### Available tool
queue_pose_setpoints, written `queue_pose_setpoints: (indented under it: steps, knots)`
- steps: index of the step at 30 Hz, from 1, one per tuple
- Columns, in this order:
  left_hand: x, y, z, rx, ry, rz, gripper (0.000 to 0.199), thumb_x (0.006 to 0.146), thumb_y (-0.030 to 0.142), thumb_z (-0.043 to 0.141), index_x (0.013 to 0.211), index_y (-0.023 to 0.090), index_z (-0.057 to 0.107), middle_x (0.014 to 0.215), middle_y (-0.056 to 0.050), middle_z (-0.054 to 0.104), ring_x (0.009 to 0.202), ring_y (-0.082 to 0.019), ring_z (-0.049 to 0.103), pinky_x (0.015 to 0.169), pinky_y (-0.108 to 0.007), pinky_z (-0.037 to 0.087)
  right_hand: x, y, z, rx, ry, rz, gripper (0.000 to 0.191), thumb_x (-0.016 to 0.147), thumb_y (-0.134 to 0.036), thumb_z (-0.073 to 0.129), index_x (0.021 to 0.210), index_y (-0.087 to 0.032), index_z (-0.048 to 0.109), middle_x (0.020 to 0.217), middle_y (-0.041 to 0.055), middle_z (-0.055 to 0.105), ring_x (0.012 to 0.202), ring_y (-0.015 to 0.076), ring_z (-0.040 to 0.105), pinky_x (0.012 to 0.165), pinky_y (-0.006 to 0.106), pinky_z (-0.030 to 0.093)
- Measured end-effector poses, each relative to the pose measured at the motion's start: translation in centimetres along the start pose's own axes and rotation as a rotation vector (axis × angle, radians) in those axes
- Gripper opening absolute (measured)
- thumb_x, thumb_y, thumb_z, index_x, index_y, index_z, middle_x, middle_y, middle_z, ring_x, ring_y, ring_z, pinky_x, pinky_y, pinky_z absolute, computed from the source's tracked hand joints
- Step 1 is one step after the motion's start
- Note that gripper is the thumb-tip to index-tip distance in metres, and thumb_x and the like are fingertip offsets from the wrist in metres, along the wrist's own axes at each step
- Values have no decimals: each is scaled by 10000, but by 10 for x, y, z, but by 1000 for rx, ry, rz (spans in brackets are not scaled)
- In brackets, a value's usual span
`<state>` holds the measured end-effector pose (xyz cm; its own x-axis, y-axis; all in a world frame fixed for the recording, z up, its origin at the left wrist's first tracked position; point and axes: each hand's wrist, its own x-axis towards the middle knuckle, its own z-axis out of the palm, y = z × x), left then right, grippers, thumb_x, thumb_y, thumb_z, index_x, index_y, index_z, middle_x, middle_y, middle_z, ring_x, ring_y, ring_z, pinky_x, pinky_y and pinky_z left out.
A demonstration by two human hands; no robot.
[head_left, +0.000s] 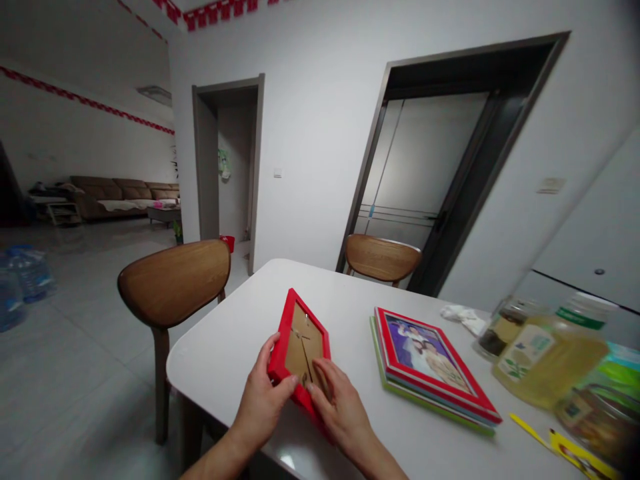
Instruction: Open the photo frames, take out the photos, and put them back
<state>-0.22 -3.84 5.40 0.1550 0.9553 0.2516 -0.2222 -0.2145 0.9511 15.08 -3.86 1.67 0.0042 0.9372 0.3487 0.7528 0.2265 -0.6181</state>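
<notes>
A small red picture frame [325, 341] is tilted over the near part of the white table, its brown back facing me. My left hand [263, 393] grips its left edge, thumb on the lower left rim. Bent over the lower right of the brown backing is my right hand [343, 403], its fingers and thumb on the backing near the stand piece. To the right lies a stack of frames [435, 363], with a red-framed photo of people on top and a green-edged one at the bottom.
The white table [235, 353] has a rounded left corner. On its right stand a jar [507, 327], a large bottle of yellow liquid [555, 353], crumpled tissue [463, 317] and yellow items [530, 432]. Wooden chairs are at the left [175, 283] and far side [383, 259].
</notes>
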Motion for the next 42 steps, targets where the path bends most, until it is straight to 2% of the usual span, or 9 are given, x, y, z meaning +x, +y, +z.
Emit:
queue_pose_setpoints:
  steps: [4,10,20,25,28,31,36,39,42]
  knots:
    - [-4,-24,-16,226,-121,-49,735,665,205,582,1279,159,180,1212,-105,464,1070,-219,466,926,-356,349,2,10,-1,-153,-29,41,408,714,-281,459,1073,-105,541,1115,138,521,1035,217,463,914,334,335]
    - [-2,-40,-25,820,-246,-18,764,649,308,626,1282,151,229,1277,-135,383,1166,-268,340,1001,-480,119,-1,20,-10,-279,-99,27,353,696,-232,464,1023,-173,582,1057,116,535,953,213,483,848,331,356]
    - [-4,-50,-25,1173,-372,33,756,695,525,520,1269,103,266,1311,-192,298,1210,-295,259,980,-479,205,-6,29,-10,-339,-131,-8,324,703,-260,476,1008,-239,584,1052,92,511,943,219,465,809,349,355]
    - [-4,-45,-23,1232,-407,4,753,711,525,501,1266,72,271,1322,-198,264,1225,-282,224,991,-464,199,-3,26,-17,-347,-207,0,320,702,-268,486,1005,-247,588,1120,101,479,986,236,451,836,374,333]
    - [-4,-38,-19,1217,-457,34,695,709,447,546,1251,85,305,1339,-182,231,1234,-267,205,992,-451,205,3,19,-24,-311,-313,-93,276,671,-258,535,932,-274,622,1161,72,465,1022,232,434,846,371,323]
    - [-3,-35,-13,1166,-551,123,582,677,397,595,1175,151,422,1297,-133,354,1198,-249,301,989,-433,223,7,12,-25,-252,-380,-193,184,689,-271,534,825,-310,652,1097,30,519,998,204,445,822,350,333]
    - [-3,-40,-11,1125,-516,160,566,652,394,615,1137,147,457,1230,-126,448,1142,-250,385,983,-422,246,5,14,-15,-196,-255,-153,164,728,-285,493,768,-308,651,1007,11,555,943,176,466,803,333,348]
    - [-5,-44,-13,1125,-476,159,662,642,382,628,1195,112,385,1225,-150,445,1134,-254,392,980,-419,255,8,25,-19,-150,-169,-88,213,738,-258,464,867,-239,632,1028,44,549,950,164,475,834,298,350]
    - [-5,-45,-15,1121,-469,164,681,651,403,618,1206,99,367,1234,-161,432,1140,-258,383,983,-423,244,18,40,-30,-242,-105,30,282,711,-196,454,942,-146,608,1044,97,546,960,182,473,864,288,332]
